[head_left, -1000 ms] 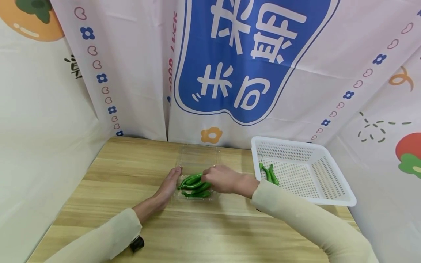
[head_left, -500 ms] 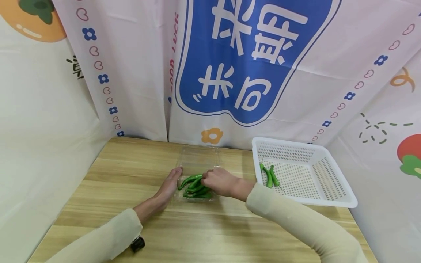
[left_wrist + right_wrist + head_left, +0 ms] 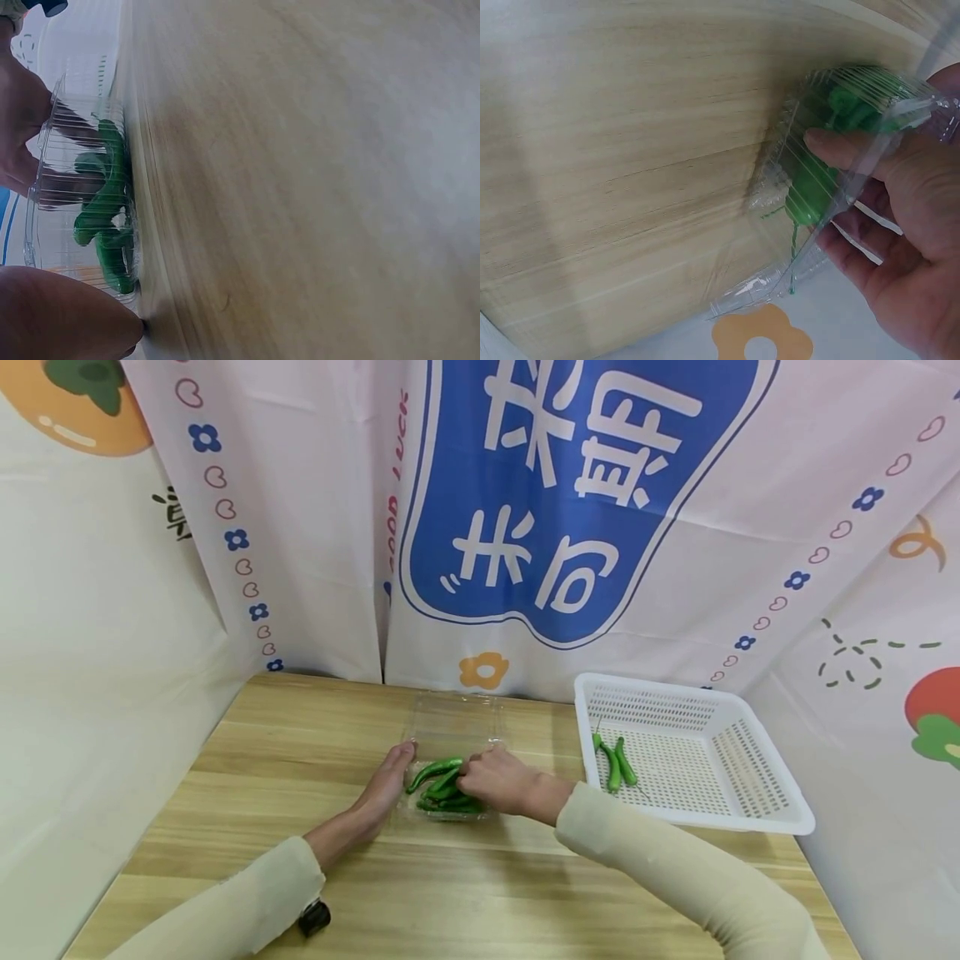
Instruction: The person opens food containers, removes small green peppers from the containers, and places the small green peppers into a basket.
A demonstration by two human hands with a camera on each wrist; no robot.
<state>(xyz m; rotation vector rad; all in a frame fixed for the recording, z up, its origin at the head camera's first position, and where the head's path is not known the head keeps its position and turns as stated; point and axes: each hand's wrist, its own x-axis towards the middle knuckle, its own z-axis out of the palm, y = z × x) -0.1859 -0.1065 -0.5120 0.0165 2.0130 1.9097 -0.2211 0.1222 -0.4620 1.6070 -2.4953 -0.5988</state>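
Observation:
A clear plastic clamshell box lies with its lid raised towards the back. Long green chili peppers are bunched in its base. My left hand rests along the box's left side, fingers extended. From the right, my right hand reaches over the rim into the base and grips chili peppers. In the right wrist view, its thumb lies over a green chili pepper behind the clear wall; some fingertips are hidden. The left wrist view shows the peppers through the ribbed wall.
A white perforated basket stands at the right, with a few green peppers at its left end. A small black object is beside the left sleeve. Printed cloth hangs behind the wooden table.
My right hand has shifted slightly down and left inside the box, and the peppers in the base have been rearranged. The left hand stays at the box's side.

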